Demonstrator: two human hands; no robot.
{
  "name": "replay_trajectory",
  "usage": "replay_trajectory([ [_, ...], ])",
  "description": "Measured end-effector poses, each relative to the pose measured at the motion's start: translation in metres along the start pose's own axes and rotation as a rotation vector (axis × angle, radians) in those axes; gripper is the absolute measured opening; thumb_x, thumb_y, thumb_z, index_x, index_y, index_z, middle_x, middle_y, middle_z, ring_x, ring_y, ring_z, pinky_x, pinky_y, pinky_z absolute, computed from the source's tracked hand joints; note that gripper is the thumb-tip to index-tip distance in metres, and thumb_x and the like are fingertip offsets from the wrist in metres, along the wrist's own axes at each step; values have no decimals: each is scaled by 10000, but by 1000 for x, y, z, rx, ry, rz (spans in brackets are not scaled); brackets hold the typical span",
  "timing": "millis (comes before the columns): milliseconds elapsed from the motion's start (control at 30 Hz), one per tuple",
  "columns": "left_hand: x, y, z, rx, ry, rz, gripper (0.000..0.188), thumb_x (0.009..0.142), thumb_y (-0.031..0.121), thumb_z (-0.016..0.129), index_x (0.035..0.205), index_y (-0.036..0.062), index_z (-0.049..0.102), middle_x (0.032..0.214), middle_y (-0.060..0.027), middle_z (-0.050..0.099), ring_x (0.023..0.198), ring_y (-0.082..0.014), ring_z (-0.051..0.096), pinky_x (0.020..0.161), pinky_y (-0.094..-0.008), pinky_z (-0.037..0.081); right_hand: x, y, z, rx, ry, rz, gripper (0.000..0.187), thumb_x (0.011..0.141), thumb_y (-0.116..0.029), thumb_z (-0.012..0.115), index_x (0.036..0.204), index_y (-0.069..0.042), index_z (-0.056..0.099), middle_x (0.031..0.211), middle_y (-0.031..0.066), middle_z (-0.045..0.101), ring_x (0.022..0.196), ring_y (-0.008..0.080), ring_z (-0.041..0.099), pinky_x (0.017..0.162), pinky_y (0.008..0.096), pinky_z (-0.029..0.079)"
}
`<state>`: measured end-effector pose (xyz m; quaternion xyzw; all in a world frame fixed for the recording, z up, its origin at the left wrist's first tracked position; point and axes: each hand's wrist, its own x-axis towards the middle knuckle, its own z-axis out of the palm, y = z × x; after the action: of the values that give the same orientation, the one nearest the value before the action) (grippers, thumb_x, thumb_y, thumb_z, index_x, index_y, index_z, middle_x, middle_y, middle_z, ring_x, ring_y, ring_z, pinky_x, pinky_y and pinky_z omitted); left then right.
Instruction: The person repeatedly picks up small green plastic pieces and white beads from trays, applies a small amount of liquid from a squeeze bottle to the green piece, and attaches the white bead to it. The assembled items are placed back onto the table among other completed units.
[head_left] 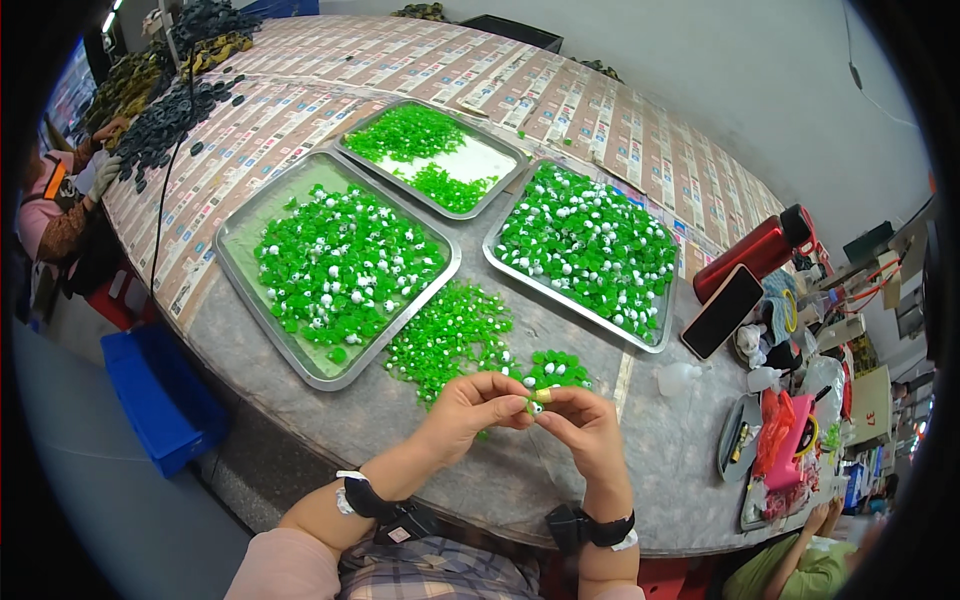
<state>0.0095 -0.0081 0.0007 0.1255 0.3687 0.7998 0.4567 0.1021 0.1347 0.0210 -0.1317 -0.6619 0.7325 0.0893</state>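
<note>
Close together above the table's near edge, my left hand (pixel 480 405) and my right hand (pixel 580 418) pinch one small green and white piece (pixel 535 407) between their fingertips. Its exact kind is too small to make out. Just beyond the hands lies a loose pile of small green parts (pixel 450 335) with some white among them. A smaller cluster of green pieces (pixel 556 369) sits right by my right hand's fingers. Farther off, a metal tray (pixel 325 383) on the left and another metal tray (pixel 655 347) on the right hold many green and white pieces.
A third metal tray (pixel 520 160) with green parts stands farther back. On the right are a phone (pixel 721 312), a red bottle (pixel 750 255) and a pink basket (pixel 795 440). A blue crate (pixel 160 395) stands below the table at left. Other people work at the far left and lower right.
</note>
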Motion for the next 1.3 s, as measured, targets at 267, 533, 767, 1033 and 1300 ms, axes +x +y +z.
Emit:
replay_trajectory([
  [267,1,-3,3,88,84,78,99,770,51,569,852,-4,561,782,-81,596,695,-141,589,640,-246,487,-2,1,0,186,108,-51,204,716,35,600,913,8,555,859,77,602,796,129,577,700,229,463],
  [533,1,-8,0,209,96,107,112,773,51,569,865,-13,570,787,-70,598,716,-116,575,662,-222,469,-3,-4,6,81,123,-49,184,703,50,599,879,14,558,848,87,601,789,144,583,713,245,467],
  [767,0,-10,5,422,153,207,102,761,49,581,845,-9,583,780,-46,594,719,-104,565,662,-212,463,-2,2,7,144,86,-36,180,731,6,601,907,17,563,852,77,599,806,134,576,718,242,467],
  [1033,-3,-7,10,1015,135,536,97,707,75,622,786,27,592,743,-72,583,662,-173,565,566,-256,443,-1,-4,-6,2,-32,42,230,768,-48,576,982,34,555,891,74,591,803,105,551,701,208,438],
  [1300,-2,-4,8,933,187,452,74,724,83,612,772,31,591,720,-51,583,640,-134,554,547,-247,428,4,2,-5,111,-31,74,278,774,-25,553,1044,25,512,878,106,593,797,131,561,705,217,441],
])
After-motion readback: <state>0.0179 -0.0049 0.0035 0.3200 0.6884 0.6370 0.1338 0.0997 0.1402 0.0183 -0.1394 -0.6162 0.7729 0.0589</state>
